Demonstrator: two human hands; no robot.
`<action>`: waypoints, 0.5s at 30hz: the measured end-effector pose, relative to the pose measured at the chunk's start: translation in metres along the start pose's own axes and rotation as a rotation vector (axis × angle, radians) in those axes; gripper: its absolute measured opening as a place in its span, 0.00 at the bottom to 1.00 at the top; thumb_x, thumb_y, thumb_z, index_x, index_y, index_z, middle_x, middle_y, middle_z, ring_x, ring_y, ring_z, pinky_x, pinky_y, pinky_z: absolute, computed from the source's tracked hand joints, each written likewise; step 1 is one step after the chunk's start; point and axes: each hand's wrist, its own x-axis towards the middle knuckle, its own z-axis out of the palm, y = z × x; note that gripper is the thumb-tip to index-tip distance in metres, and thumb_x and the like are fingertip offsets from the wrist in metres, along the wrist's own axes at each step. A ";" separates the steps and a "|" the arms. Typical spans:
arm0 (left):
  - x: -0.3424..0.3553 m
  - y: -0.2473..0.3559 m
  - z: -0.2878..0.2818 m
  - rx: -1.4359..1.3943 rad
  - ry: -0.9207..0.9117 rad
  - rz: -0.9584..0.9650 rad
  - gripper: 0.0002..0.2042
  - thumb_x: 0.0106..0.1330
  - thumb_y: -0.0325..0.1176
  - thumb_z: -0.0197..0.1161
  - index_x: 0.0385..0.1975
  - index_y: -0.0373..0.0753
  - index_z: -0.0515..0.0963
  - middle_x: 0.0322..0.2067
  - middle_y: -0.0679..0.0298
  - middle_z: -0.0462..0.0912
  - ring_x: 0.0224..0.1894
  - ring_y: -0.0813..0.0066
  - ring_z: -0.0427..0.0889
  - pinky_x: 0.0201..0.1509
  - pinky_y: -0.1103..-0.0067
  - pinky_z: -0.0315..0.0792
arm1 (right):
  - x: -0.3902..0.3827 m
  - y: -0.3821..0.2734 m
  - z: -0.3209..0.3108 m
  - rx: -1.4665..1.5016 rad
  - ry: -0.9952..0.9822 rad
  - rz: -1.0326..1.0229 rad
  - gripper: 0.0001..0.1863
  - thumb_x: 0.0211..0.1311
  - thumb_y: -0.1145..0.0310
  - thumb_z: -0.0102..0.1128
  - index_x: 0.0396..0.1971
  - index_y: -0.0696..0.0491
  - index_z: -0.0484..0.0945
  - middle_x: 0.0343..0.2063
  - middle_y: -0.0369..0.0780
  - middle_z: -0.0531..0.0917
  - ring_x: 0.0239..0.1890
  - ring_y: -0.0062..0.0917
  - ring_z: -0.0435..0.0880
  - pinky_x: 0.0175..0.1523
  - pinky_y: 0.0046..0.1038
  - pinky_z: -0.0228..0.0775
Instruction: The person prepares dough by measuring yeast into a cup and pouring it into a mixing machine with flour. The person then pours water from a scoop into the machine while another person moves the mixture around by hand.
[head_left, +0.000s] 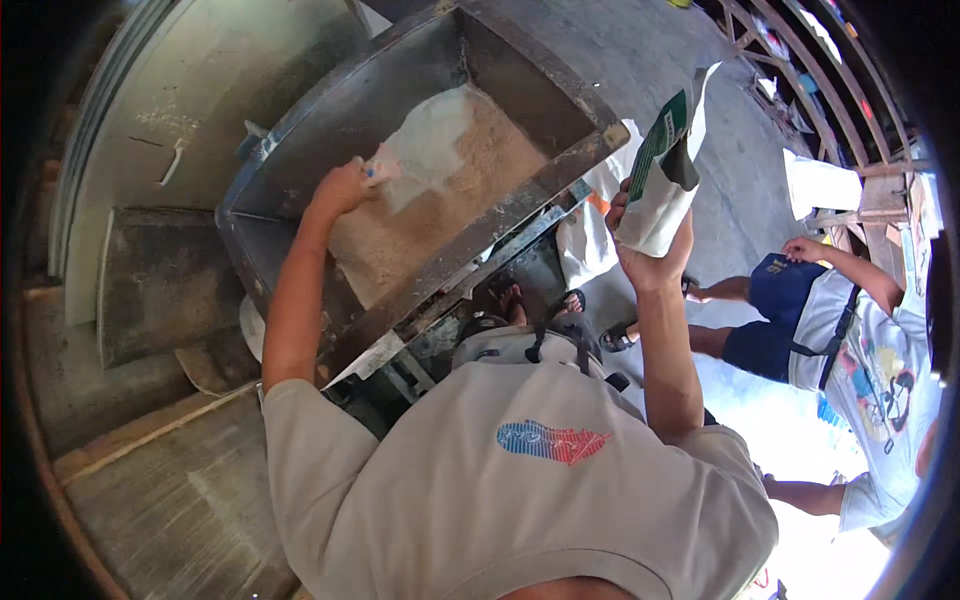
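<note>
From the head view, one large dark metal hopper [300, 140] fills the upper centre of the frame, tilted, with one heap of tan, sandy powder [450, 200] inside and a paler patch at its top. The left hand [340, 188], at centre left, is closed on a small pale object [382, 168] at the powder's edge; what that object is cannot be told. The right hand [640, 245], right of centre, grips the bottom of one white and green paper bag [662, 180], held upright with its mouth torn open. At the right edge sits one other person [860, 350] in a white shirt and dark shorts.
</note>
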 end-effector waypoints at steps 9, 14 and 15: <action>-0.048 -0.042 -0.004 -0.017 -0.247 -0.232 0.23 0.44 0.47 0.71 0.31 0.32 0.79 0.25 0.53 0.81 0.28 0.61 0.80 0.34 0.72 0.73 | 0.002 0.002 -0.002 -0.089 0.054 -0.008 0.26 0.63 0.52 0.42 0.53 0.57 0.64 0.43 0.48 0.72 0.41 0.36 0.73 0.45 0.35 0.69; -0.043 -0.034 0.001 -0.095 -0.672 -0.260 0.22 0.45 0.45 0.69 0.32 0.31 0.78 0.28 0.49 0.81 0.31 0.57 0.81 0.36 0.68 0.73 | 0.001 -0.002 0.000 -0.089 0.055 -0.032 0.26 0.62 0.54 0.43 0.52 0.58 0.64 0.43 0.48 0.72 0.42 0.36 0.73 0.46 0.35 0.68; -0.038 -0.030 -0.001 -0.227 -0.704 -0.273 0.22 0.45 0.45 0.69 0.33 0.31 0.77 0.30 0.47 0.81 0.33 0.56 0.82 0.37 0.67 0.73 | 0.000 -0.004 0.001 -0.093 0.076 -0.056 0.25 0.62 0.54 0.43 0.52 0.58 0.64 0.43 0.48 0.72 0.42 0.36 0.73 0.46 0.35 0.68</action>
